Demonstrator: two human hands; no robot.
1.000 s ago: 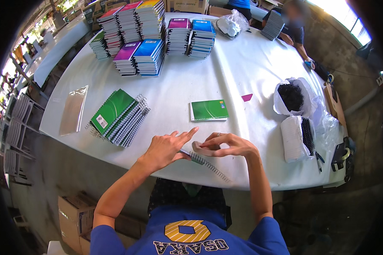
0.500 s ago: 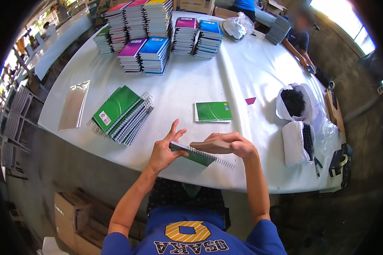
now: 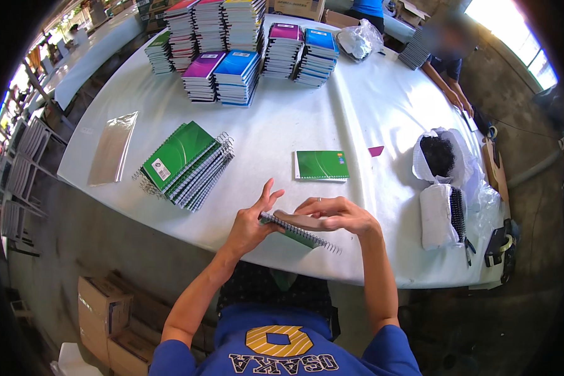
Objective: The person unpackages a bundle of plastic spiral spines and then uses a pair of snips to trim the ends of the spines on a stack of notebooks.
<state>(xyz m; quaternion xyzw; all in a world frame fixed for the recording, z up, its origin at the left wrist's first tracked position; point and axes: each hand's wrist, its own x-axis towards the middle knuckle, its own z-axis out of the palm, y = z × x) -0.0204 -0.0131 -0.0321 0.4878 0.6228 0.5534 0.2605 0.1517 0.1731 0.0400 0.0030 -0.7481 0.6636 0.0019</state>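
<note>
My left hand (image 3: 250, 224) grips one end of a green spiral notebook (image 3: 304, 239), holding it tilted over the table's near edge, index finger pointing up. Its wire coil (image 3: 314, 240) runs along the upper edge, and loose turns stick out past the right end. Above the coil, my right hand (image 3: 344, 215) is closed on a flat brownish-grey slab (image 3: 296, 220) that lies against the spine. What the slab is made of I cannot tell. Another green notebook (image 3: 321, 165) lies flat beyond my hands. To the left sits a fanned pile of green notebooks (image 3: 185, 156) with coils protruding.
Stacks of coloured notebooks (image 3: 237, 66) stand at the far side of the white-covered table (image 3: 276, 125). A clear plastic sheet (image 3: 113, 150) lies left. On the right are bags of black coils (image 3: 437, 155), a white-wrapped bundle (image 3: 438, 216) and pliers (image 3: 469, 247). A co-worker (image 3: 445, 69) sits far right.
The slab in my right hand has slid left along the coil, nearer my left hand. The notebook has turned slightly, showing more of its spine. The whole view has shifted a little.
</note>
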